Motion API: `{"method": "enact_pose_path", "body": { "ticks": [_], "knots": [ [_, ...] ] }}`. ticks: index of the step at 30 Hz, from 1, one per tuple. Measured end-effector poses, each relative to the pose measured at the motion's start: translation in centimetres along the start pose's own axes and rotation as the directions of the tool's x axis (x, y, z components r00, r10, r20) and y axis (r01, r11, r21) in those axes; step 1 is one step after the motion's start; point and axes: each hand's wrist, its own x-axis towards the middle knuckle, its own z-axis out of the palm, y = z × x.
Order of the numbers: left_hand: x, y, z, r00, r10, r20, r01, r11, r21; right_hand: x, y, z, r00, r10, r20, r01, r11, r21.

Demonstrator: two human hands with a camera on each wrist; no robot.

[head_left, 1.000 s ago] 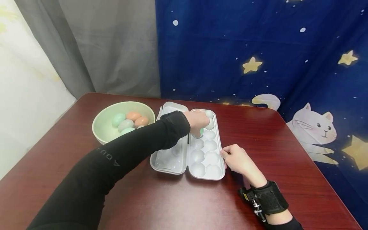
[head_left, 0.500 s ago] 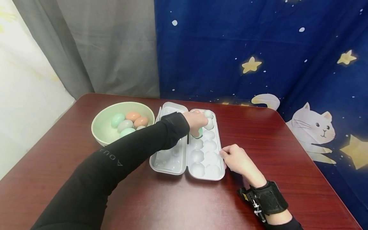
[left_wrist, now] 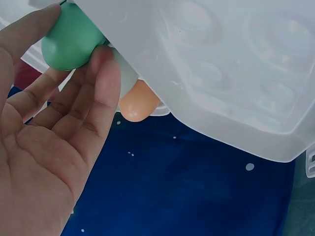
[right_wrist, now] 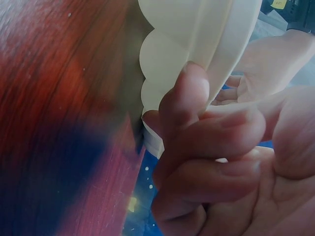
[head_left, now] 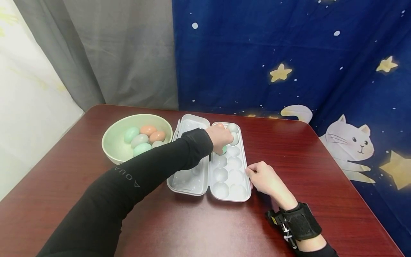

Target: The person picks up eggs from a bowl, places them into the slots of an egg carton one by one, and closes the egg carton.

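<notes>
My left hand (head_left: 220, 139) is over the far part of a white egg carton (head_left: 229, 199). Its thumb and fingers grip a green egg (left_wrist: 71, 42) at a cup in the left row. Beyond that, an orange egg (left_wrist: 139, 102) sits in the far left cup. Two pale eggs fill the far end of the right row, one of them a pale egg (head_left: 232, 127) in the end cup. With thumb and curled fingers, my right hand (head_left: 264, 178) pinches the carton's right rim, its fingertips reaching beneath the edge in the right wrist view.
Left of the carton stands a light green bowl (head_left: 112, 141) with several green, grey and orange eggs. The carton's clear lid (head_left: 189, 178) lies folded open to the left. Curtains (head_left: 224, 53) hang behind the dark red table (head_left: 199, 228).
My left hand stays at the same cup with the green egg, its wrist and forearm shifting slightly. The right hand keeps its hold on the carton rim.
</notes>
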Motion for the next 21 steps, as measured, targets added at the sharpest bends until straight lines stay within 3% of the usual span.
{"method": "enact_pose_path", "body": {
  "ticks": [7, 12, 17, 21],
  "knots": [
    [0.0, 0.2, -0.1, 1.0, -0.006, -0.002, 0.006, 1.0, 0.024, -0.1, -0.1, -0.1, 1.0, 0.003, 0.004, -0.003, 1.0, 0.0],
    [-0.1, 0.1, 0.1, 1.0, 0.002, -0.031, -0.002, 1.0, -0.018, -0.2, -0.2, -0.1, 1.0, 0.004, 0.006, -0.004, 1.0, 0.005],
    [-0.6, -0.7, -0.6, 1.0, -0.024, -0.007, 0.022, 0.981, -0.193, -0.2, -0.3, -0.1, 1.0, -0.003, 0.004, 0.003, 1.0, 0.001],
    [-1.7, -1.6, -1.7, 0.998, -0.058, -0.001, 0.053, 0.914, -0.402, -0.2, -0.3, -0.2, 1.0, -0.005, 0.006, 0.005, 1.0, 0.0]
  ]
}}
